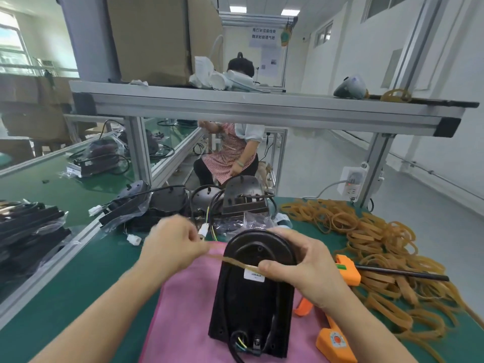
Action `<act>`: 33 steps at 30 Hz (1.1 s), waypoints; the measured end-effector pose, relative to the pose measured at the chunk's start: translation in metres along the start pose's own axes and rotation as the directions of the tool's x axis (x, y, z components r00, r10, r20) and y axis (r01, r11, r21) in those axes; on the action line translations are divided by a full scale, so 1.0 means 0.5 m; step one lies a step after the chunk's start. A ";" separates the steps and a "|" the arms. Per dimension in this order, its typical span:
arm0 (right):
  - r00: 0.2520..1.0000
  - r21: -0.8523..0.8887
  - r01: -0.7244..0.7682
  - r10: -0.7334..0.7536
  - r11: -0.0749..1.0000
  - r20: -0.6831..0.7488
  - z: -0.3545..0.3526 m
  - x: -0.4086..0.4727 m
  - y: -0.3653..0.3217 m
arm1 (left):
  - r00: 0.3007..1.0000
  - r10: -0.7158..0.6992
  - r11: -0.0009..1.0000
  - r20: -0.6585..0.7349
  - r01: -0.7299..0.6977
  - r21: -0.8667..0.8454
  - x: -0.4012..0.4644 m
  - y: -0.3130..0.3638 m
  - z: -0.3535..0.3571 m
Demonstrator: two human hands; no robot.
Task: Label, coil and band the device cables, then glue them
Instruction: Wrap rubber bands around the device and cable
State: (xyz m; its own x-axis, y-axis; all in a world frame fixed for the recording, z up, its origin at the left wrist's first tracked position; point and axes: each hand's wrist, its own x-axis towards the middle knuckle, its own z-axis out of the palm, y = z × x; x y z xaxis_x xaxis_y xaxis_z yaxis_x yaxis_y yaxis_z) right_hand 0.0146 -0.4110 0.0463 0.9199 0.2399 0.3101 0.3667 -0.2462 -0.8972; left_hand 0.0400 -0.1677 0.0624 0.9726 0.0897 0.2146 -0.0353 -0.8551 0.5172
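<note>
With the left hand (172,244) pinching the stretched band (237,262) and the right hand (301,265) gripping the device (255,289) on the pink cloth (183,305), a slipped pinch could snap the band off before it seats.

Bright, even indoor light from ceiling panels (289,12) top centre plus daylight thru window (11,45) at far left, which blows out white. Shadows soft, faint. Wide-angle lens bends shelf frame (262,111) & wall lines near edges. Left hand (172,244) smeared w/ motion blur; background slightly soft, centre foreground fairly sharp
</note>
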 end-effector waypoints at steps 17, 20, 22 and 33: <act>0.992 0.072 -0.128 0.129 0.989 0.002 0.004 0.032 0.035 | 0.889 0.168 0.330 0.425 0.355 -0.874 -0.096 -0.020 0.162; 0.984 0.044 -0.179 0.178 0.983 0.007 0.012 0.029 0.038 | 0.918 0.141 0.297 0.370 0.317 -0.901 -0.105 -0.016 0.191; 0.983 0.058 -0.170 0.174 0.984 -0.064 0.011 0.019 0.042 | 0.932 0.075 0.210 0.355 0.334 -0.919 -0.101 -0.011 0.192; 0.958 -0.618 0.186 -0.281 0.764 -0.059 -0.008 0.007 0.058 | 0.927 0.044 0.127 0.373 0.366 -0.922 -0.093 -0.016 0.198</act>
State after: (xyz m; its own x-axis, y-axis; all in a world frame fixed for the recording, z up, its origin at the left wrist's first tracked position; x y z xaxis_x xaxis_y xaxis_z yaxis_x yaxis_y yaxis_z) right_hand 0.0290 -0.4210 0.0225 0.7863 0.2439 0.5677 0.5372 -0.7238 -0.4330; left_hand 0.0177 -0.2157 -0.0339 0.9855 -0.1451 -0.0879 0.1391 0.3947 0.9082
